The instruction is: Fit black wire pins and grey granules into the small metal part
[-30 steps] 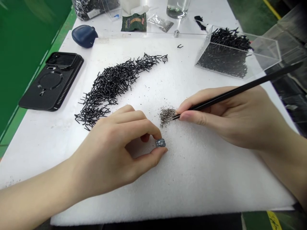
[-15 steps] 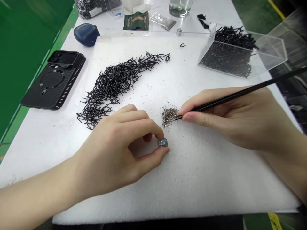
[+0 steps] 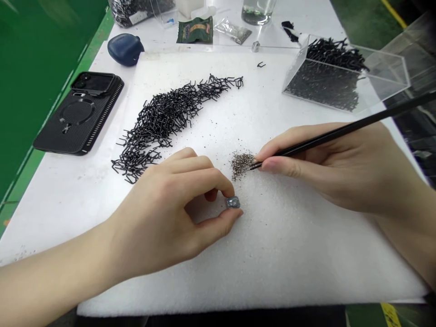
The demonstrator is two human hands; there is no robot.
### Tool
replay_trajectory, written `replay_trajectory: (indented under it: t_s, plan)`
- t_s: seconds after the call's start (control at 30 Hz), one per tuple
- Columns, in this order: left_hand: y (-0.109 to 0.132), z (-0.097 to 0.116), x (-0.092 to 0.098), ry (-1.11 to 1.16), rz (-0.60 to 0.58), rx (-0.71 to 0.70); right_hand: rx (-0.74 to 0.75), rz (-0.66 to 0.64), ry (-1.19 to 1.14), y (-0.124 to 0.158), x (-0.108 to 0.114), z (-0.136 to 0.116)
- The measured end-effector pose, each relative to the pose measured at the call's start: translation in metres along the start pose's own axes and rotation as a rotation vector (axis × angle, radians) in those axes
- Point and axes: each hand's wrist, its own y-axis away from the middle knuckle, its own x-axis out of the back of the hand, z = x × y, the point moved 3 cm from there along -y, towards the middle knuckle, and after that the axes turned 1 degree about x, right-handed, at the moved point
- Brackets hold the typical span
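Observation:
My left hand (image 3: 170, 209) pinches a small grey metal piece (image 3: 233, 202) between thumb and forefinger, resting it on the white foam pad (image 3: 289, 254). My right hand (image 3: 340, 165) grips a thin black stick (image 3: 344, 129) like a pen. Its tip touches a little heap of tiny grey metal grains (image 3: 241, 163) just above the metal piece. A long curved pile of black bent wire clips (image 3: 170, 118) lies on the pad beyond my left hand.
A clear plastic box (image 3: 344, 75) tipped on its side holds more black clips at the back right. A black phone (image 3: 81, 113) and a dark blue case (image 3: 125, 48) lie at the left. Bags, a green packet (image 3: 195, 30) and a glass (image 3: 257, 11) stand along the far edge.
Both hands hold their grips and stay almost still. The whole view has shifted slightly, with everything drifting a little to the right.

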Motion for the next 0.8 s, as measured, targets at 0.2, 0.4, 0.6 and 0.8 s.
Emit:
replay_trajectory:
  t_s: [0.2,0.4,0.6,0.8]
  plan:
    - [0.0000,0.0009,0.0003,-0.014,-0.014,0.022,-0.004,0.003,0.012,0.0002,-0.0007,-0.0006]
    - [0.0003,0.0012,0.0001,-0.007,-0.010,0.013,-0.013,0.007,-0.005,0.0010,-0.0004,0.0000]
    - [0.0003,0.0006,-0.0001,-0.001,-0.012,0.017,-0.023,0.015,-0.007,0.0016,0.0003,-0.0006]
    - [0.0000,0.0011,0.0003,-0.011,-0.016,0.012,-0.010,0.007,-0.007,0.0006,-0.0005,-0.0002]
